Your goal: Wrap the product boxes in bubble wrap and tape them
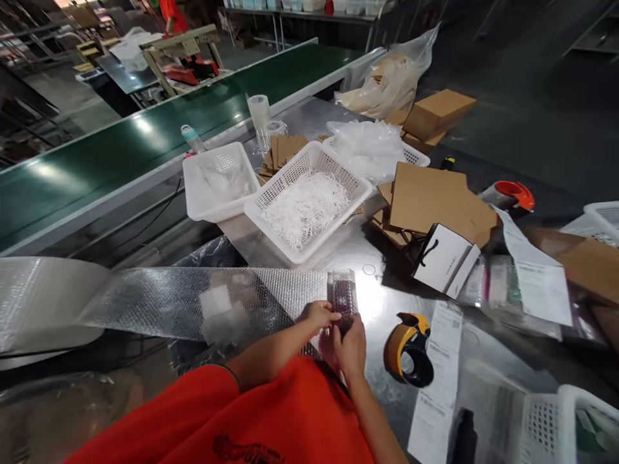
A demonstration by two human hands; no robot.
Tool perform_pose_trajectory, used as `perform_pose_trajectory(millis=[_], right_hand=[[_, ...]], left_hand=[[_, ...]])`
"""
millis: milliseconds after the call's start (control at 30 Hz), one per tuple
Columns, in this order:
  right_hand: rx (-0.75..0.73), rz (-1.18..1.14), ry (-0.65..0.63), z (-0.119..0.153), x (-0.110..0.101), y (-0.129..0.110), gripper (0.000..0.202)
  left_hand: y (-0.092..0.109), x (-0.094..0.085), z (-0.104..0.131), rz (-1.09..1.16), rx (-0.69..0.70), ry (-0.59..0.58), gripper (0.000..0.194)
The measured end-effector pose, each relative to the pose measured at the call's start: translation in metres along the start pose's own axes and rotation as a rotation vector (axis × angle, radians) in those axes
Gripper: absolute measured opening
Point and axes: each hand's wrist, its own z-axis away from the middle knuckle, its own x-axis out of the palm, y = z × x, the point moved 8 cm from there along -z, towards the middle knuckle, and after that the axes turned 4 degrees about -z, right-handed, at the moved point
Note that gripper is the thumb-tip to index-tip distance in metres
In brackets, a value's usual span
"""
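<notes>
A long strip of bubble wrap [294,290] lies across the metal table in front of me. Its right end is folded over a small dark box-like item [344,298], seen blurred through the plastic. My left hand [323,316] is closed at the lower left edge of this bundle, its fingers on the film. At the lower right edge, my right hand [353,345] grips the bundle, thumb toward the left hand. The hands nearly meet, and the item's lower end is hidden by them. To their right lies an orange and black tape dispenser [410,351].
The bubble wrap roll [48,306] stands at the left. Ahead are a white basket of shredded paper [309,206] and another white basin [191,187], with a green conveyor [159,129] behind. Cardboard boxes [430,200], a white gift bag [442,254] and label sheets [438,380] lie right.
</notes>
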Motion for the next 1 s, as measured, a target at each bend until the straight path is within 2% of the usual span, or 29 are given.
perform_pose_trajectory(millis=[100,167,267,333,400,467,567,633,700,800,867,933,1000], right_hand=[[0.077,0.015,-0.035,-0.006,-0.002,0.012,0.058],[0.168,0.072,-0.123,-0.009,0.001,0.016,0.064],[0.242,0.202,-0.261,-0.008,0.013,0.005,0.058],[0.237,0.310,-0.244,-0.004,0.017,-0.011,0.054],[0.228,0.383,-0.173,0.000,0.018,-0.023,0.053],[0.204,0.356,-0.143,0.003,0.020,-0.028,0.051],[0.137,0.114,-0.203,0.003,0.029,-0.018,0.049],[0.111,-0.089,-0.237,0.000,0.028,-0.003,0.050],[0.124,-0.222,-0.208,-0.006,0.017,0.020,0.052],[0.180,-0.271,-0.147,-0.016,-0.008,0.055,0.058],[0.212,-0.269,-0.155,-0.020,-0.022,0.069,0.060],[0.242,-0.249,-0.202,-0.022,-0.028,0.071,0.060],[0.253,-0.195,-0.272,-0.022,-0.024,0.061,0.057]], left_hand=[[-0.002,-0.013,-0.004,-0.016,-0.016,-0.021,0.021],[-0.004,-0.023,-0.007,-0.052,-0.022,0.015,0.024],[-0.005,-0.037,-0.007,-0.133,-0.007,0.111,0.028],[-0.005,-0.041,-0.004,-0.161,0.013,0.148,0.019],[-0.005,-0.041,0.001,-0.160,0.031,0.156,0.009],[-0.005,-0.041,0.005,-0.157,0.049,0.170,0.012],[-0.006,-0.042,0.009,-0.145,0.051,0.204,0.016],[-0.008,-0.035,0.009,-0.114,0.028,0.200,0.014],[-0.009,-0.018,0.008,-0.072,0.010,0.167,0.012],[-0.007,0.015,0.006,-0.010,0.006,0.112,0.013],[-0.005,0.032,0.005,0.024,0.008,0.078,0.015],[-0.005,0.037,0.002,0.042,0.008,0.043,0.019],[-0.007,0.028,-0.001,0.044,0.007,0.020,0.020]])
